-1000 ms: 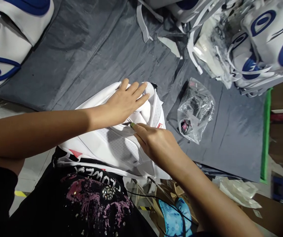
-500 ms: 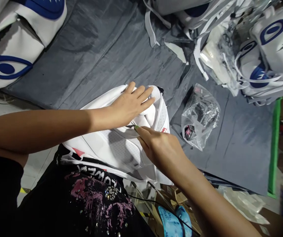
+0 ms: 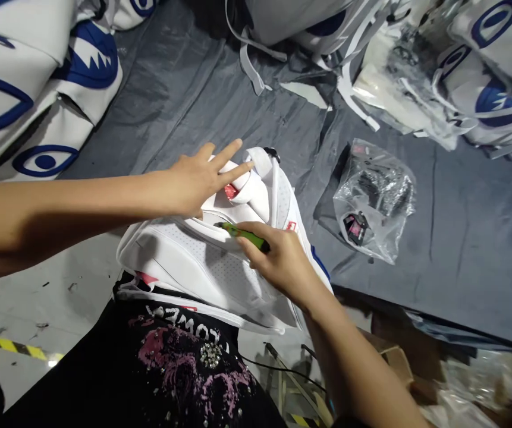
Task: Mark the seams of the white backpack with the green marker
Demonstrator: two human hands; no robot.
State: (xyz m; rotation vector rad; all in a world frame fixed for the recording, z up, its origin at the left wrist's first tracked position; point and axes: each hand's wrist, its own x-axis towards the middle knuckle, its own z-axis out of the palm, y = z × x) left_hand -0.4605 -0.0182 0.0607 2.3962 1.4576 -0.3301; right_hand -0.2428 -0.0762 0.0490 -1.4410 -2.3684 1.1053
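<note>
Over the bag [image 3: 213, 257], your right hand [image 3: 283, 257] grips a tool [image 3: 247, 236] that could nick fabric if your splayed left hand [image 3: 194, 183] slips.

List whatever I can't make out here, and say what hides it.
Head view: the part of the white fabric piece under the left hand; the hand covers it.
Head view: the exact tip of the green tool; too small and dark.
Head view: most contents of the clear plastic bag; glare and creases.
Head view: the white-and-blue stack; cut off by the left edge.
</note>
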